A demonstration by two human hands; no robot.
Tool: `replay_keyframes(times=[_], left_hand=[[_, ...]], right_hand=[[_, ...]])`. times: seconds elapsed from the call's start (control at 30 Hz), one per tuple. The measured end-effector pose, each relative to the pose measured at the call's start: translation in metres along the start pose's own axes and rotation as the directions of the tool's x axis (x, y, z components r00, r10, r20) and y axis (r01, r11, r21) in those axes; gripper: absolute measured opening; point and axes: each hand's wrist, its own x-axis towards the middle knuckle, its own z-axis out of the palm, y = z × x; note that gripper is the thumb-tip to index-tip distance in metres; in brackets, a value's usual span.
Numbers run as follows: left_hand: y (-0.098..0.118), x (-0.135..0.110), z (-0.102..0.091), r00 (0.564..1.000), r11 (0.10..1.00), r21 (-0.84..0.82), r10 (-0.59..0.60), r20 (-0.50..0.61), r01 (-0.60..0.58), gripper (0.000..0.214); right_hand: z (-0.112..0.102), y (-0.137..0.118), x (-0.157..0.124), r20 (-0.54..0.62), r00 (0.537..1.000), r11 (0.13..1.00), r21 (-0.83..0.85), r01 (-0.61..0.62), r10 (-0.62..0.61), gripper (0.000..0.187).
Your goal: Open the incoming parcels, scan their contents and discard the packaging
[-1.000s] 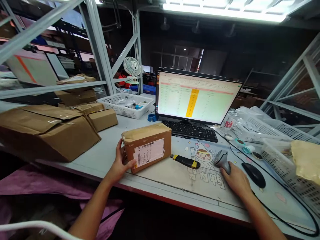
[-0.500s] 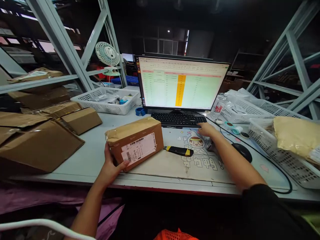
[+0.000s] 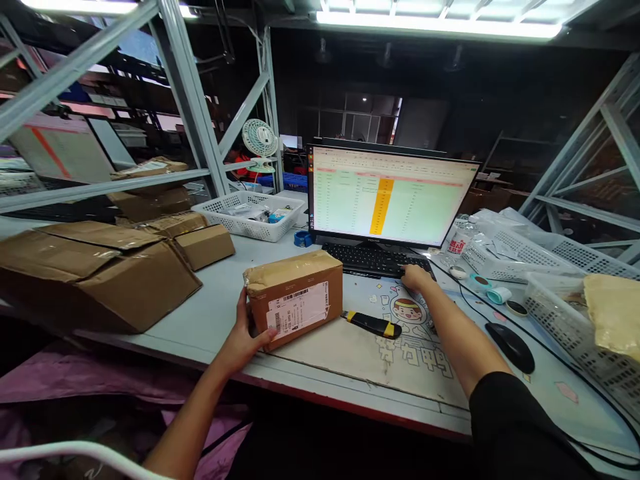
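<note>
Item: taped cardboard parcel [image 3: 295,300] on the workbench, long axis running left to right, its near end gripped by the left hand [image 3: 241,339]. Farther off, past a utility knife [image 3: 373,325], the loosely open right hand [image 3: 417,277] rested on the keyboard [image 3: 373,260], holding nothing.

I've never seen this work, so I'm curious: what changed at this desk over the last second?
The right hand let go of the handheld barcode scanner and moved forward onto the keyboard. The scanner now lies mostly hidden by the forearm. The left hand still holds the brown parcel, and the utility knife stayed put.
</note>
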Motion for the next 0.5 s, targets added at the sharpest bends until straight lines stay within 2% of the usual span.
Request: replay_keyframes(times=[0.1, 0.17, 0.2, 0.27, 0.33, 0.43, 0.5], left_hand=[[0.01, -0.003, 0.003, 1.0, 1.0, -0.014, -0.011, -0.004, 0.011, 0.143], [0.011, -0.004, 0.003, 1.0, 1.0, -0.021, -0.013, 0.0, 0.013, 0.143], [0.009, -0.004, 0.002, 1.0, 1.0, -0.02, -0.013, -0.003, 0.013, 0.143], [0.004, -0.004, 0.0, 1.0, 1.0, -0.012, -0.018, -0.006, 0.018, 0.141], [-0.002, -0.003, -0.001, 1.0, 1.0, -0.007, -0.025, -0.008, 0.024, 0.138], [-0.011, -0.001, -0.002, 0.999, 0.999, -0.015, -0.028, -0.015, 0.028, 0.136], [-0.014, 0.0, -0.003, 0.999, 0.999, -0.023, -0.041, -0.007, 0.04, 0.137]], right_hand=[[-0.009, -0.007, 0.014, 0.022, 1.0, 0.999, -0.041, 0.02, -0.019, 0.041], [-0.025, 0.008, 0.007, 0.029, 0.999, 0.997, -0.07, 0.021, -0.019, 0.04], [-0.034, 0.025, -0.002, 0.017, 1.0, 0.996, -0.087, 0.022, -0.02, 0.043], [-0.05, 0.078, -0.032, -0.051, 0.999, 0.992, -0.129, 0.009, -0.016, 0.052], [-0.059, 0.148, -0.068, -0.204, 0.976, 0.975, -0.22, 0.03, -0.076, 0.061], [-0.054, 0.25, -0.111, -0.216, 0.976, 0.957, -0.285, -0.051, -0.012, 0.075], [-0.044, 0.292, -0.125, -0.192, 0.98, 0.959, -0.265, -0.1, 0.049, 0.084]])
